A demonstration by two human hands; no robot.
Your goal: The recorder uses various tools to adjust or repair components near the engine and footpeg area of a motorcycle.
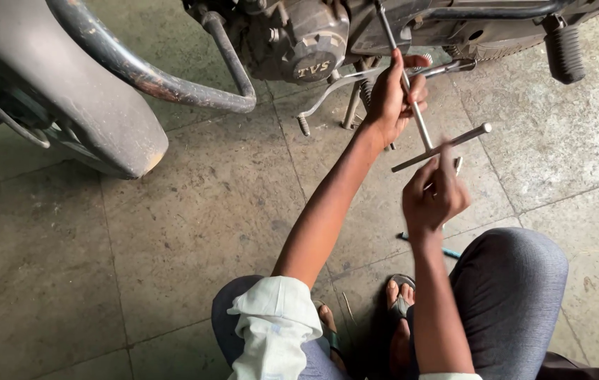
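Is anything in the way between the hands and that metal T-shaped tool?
Nothing visible is. The left hand is wrapped around the T-wrench shaft near the motorcycle engine, and the right hand is at its crossbar, blurred, so its exact grip is unclear.

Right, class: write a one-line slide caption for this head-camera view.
Left hand steadies the shaft of a T-handle wrench under a motorcycle engine while the right hand grips its crossbar.

Floor (194,211): grey stone slabs, stained, joints visible. Blue-handled tool (426,245) lying flat near sandalled foot (399,309). Motorcycle stand (353,105) resting on slab.
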